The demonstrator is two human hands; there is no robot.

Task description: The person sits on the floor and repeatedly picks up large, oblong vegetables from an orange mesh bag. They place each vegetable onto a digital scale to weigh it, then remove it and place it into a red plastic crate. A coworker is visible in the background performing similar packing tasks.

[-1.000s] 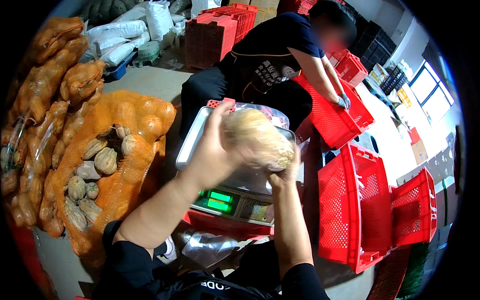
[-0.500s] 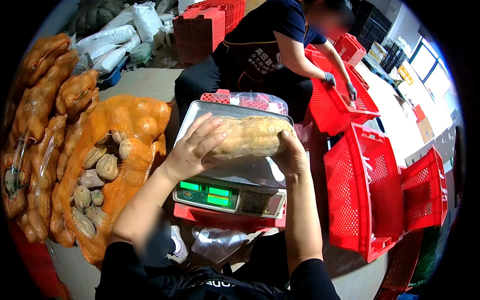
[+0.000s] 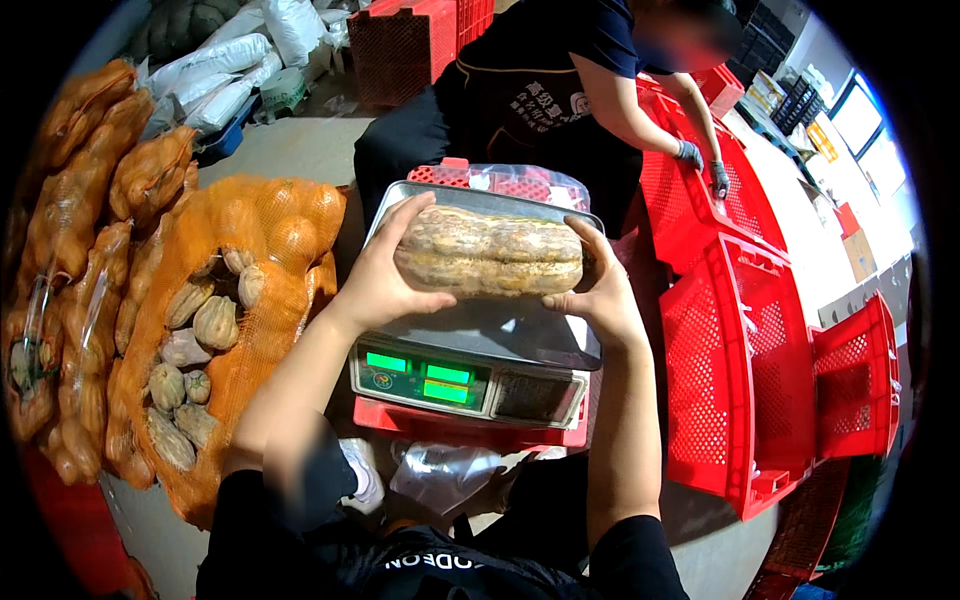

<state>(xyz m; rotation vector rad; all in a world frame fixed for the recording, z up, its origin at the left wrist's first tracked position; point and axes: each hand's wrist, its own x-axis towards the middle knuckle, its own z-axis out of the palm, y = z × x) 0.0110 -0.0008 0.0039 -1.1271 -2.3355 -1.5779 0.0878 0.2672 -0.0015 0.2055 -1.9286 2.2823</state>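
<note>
A long, ribbed pumpkin (image 3: 490, 252), tan with greenish streaks, lies crosswise between my two hands over the metal pan (image 3: 480, 335) of a weighing scale. My left hand (image 3: 388, 275) grips its left end, thumb along the near side. Round the right end my right hand (image 3: 603, 285) is closed, its thumb underneath at the near edge. Whether the pumpkin rests on the pan or is held just above it, I cannot tell. Green displays (image 3: 446, 383) glow on the scale's front.
An orange mesh sack (image 3: 270, 370) of similar pumpkins lies open at left, beside more filled sacks (image 3: 75, 250). Red crates (image 3: 708, 380) stand at right. Opposite sits a co-worker (image 3: 520, 110), gloved hands (image 3: 703, 165) at a crate. A clear plastic bag (image 3: 445, 475) lies below the scale.
My hands have turned the pumpkin so that a greener, streaked side shows, and my left hand has shifted to its end. The co-worker's hands have moved slightly within the crate area.
</note>
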